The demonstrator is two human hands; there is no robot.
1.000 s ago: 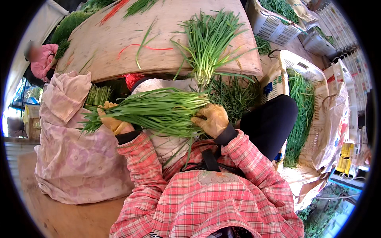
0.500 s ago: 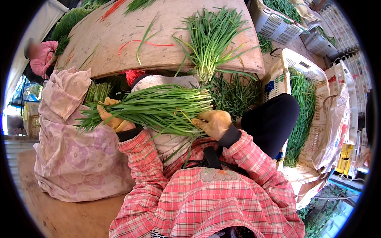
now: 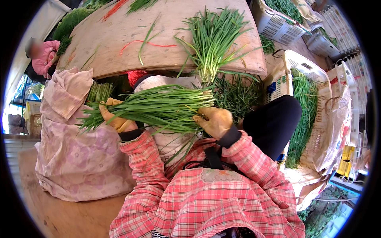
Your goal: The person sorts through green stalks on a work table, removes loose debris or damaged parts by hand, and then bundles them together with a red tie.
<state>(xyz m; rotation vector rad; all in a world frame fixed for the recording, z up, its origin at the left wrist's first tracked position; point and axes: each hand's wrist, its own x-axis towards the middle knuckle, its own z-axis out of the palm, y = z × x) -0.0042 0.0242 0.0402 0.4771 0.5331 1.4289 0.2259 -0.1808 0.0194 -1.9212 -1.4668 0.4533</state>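
Observation:
A bunch of garlic chives lies sideways across my lap, leafy tips left and pale stem ends right. My left hand, in a tan glove, is closed round the leafy part from below. At the stem end my right hand, gloved alike, has its thumb and fingers curled against the lower side of the bunch. Whatever sits between those fingertips is too small to make out. Another bunch of garlic chives rests on the wooden table ahead, stems toward me.
Red ties and stray leaves are scattered on the table. A flowered cloth bundle stands at my left. Loose greens lie beneath the table edge. On the right is a white crate of chives. A person in pink sits far left.
My right hand has shifted slightly up along the stem end, and its fingers have moved. A yellowish leaf near its fingertips no longer shows. My left hand keeps its hold.

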